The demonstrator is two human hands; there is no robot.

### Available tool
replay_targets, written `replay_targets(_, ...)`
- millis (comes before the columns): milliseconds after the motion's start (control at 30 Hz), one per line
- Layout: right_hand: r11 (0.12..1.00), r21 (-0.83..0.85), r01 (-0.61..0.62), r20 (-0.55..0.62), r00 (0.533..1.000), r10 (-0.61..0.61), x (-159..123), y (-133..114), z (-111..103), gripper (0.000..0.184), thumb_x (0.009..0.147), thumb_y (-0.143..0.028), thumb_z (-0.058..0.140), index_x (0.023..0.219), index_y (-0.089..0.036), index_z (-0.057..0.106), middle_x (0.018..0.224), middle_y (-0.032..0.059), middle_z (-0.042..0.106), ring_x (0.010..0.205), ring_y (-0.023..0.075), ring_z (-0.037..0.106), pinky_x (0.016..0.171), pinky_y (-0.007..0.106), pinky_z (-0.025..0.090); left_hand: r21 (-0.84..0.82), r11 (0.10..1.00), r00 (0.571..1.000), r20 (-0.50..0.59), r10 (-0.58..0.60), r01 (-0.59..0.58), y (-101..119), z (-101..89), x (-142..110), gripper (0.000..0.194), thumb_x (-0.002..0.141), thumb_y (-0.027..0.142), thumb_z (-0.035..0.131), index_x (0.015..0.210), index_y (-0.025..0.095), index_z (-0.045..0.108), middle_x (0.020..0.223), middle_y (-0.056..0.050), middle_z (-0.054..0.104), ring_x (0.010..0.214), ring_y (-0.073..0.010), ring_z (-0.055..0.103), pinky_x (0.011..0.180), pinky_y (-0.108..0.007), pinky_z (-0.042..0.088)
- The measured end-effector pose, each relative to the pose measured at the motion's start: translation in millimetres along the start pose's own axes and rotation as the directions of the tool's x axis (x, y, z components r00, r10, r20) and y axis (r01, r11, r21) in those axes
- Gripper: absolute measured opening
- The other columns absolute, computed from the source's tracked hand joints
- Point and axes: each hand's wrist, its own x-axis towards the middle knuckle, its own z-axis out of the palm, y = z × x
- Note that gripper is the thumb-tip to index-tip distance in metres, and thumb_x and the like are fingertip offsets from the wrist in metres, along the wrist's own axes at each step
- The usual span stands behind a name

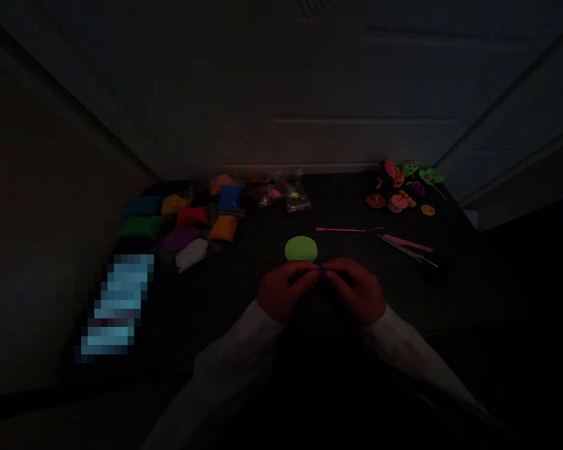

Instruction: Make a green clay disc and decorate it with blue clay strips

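Note:
A small piece of blue modelling clay (321, 270) is pinched between the fingertips of both hands. My left hand (284, 289) closes on it from the left and my right hand (358, 290) from the right, with the fingertips nearly meeting. Most of the clay is covered by the fingers, so its shape is hard to make out. Just beyond my left hand lies a flat light green oval (301, 248) on the dark table (263, 231). The scene is very dim.
Bags of coloured clay, including a blue one (231, 197) and a white one (192, 254), lie at left above a lit, pixelated screen (117, 306). A pink tool (340, 229), scissors (406, 249) and a pink strip (409, 242) lie ahead. Clay flowers (394, 174) sit back right.

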Motion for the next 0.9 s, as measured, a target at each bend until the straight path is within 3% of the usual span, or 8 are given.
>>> replay_targets(233, 0.999, 0.039, 0.005, -0.017, 1.0, -0.004, -1.2, 0.6, 2.1, 0.016, 0.074, -0.029, 0.058, 0.088, -0.023, 0.061, 0.086, 0.0024, 0.062, 0.077, 0.0141, 0.059, 0.07, 0.029, 0.049, -0.055, 0.998, 0.999, -0.036, 0.04, -0.042, -5.3, 2.0, -0.3, 0.021, 0.07, 0.03, 0.061, 0.088, 0.018, 0.063, 0.085, -0.002, 0.068, 0.078, -0.0145, 0.064, 0.073, -0.024, 0.051)
replay_targets(333, 0.998, 0.062, -0.015, -0.023, 1.0, 0.016, -2.4, 2.2, 3.5, 0.013, 0.075, -0.029, 0.057, 0.085, -0.022, 0.06, 0.085, 0.0018, 0.063, 0.078, 0.014, 0.059, 0.07, 0.028, 0.048, -0.071, 0.997, 0.999, -0.051, 0.017, -0.021, -5.9, 2.1, -0.4, 0.024, 0.069, 0.029, 0.063, 0.09, 0.018, 0.062, 0.084, -0.002, 0.068, 0.075, -0.0141, 0.064, 0.071, -0.024, 0.052)
replay_targets(567, 0.994, 0.06, -0.096, -0.126, 0.987, 0.103, -4.0, 1.1, 2.3, 0.013, 0.074, -0.031, 0.057, 0.082, -0.022, 0.059, 0.075, -0.0003, 0.064, 0.067, 0.0128, 0.06, 0.061, 0.025, 0.048, -0.126, 0.992, 1.0, 0.009, -0.021, 0.022, -0.4, 1.1, -2.1, 0.027, 0.067, 0.03, 0.064, 0.092, 0.019, 0.063, 0.088, -0.002, 0.068, 0.08, -0.0153, 0.064, 0.072, -0.023, 0.051)
replay_targets(767, 0.999, 0.013, -0.049, -0.049, 0.998, 0.049, -4.1, -0.1, 2.1, 0.016, 0.078, -0.032, 0.052, 0.089, -0.022, 0.059, 0.075, -0.0003, 0.063, 0.068, 0.0122, 0.059, 0.063, 0.025, 0.047, 0.056, 0.998, 0.999, -0.043, -0.018, 0.02, 0.2, -0.4, -1.4, 0.022, 0.069, 0.035, 0.06, 0.081, 0.017, 0.064, 0.077, -0.002, 0.068, 0.072, -0.0159, 0.063, 0.068, -0.027, 0.049)
replay_targets(900, 0.992, -0.122, -0.017, 0.023, 1.0, 0.02, -5.8, 3.4, -3.0, 0.021, 0.076, -0.035, 0.054, 0.091, -0.021, 0.059, 0.079, 0.0012, 0.063, 0.069, 0.0126, 0.058, 0.064, 0.025, 0.046, -0.054, 0.999, 0.998, -0.058, -0.006, 0.003, -2.6, -0.7, -1.2, 0.024, 0.072, 0.036, 0.058, 0.087, 0.018, 0.061, 0.081, -0.002, 0.066, 0.074, -0.0144, 0.061, 0.067, -0.025, 0.048)
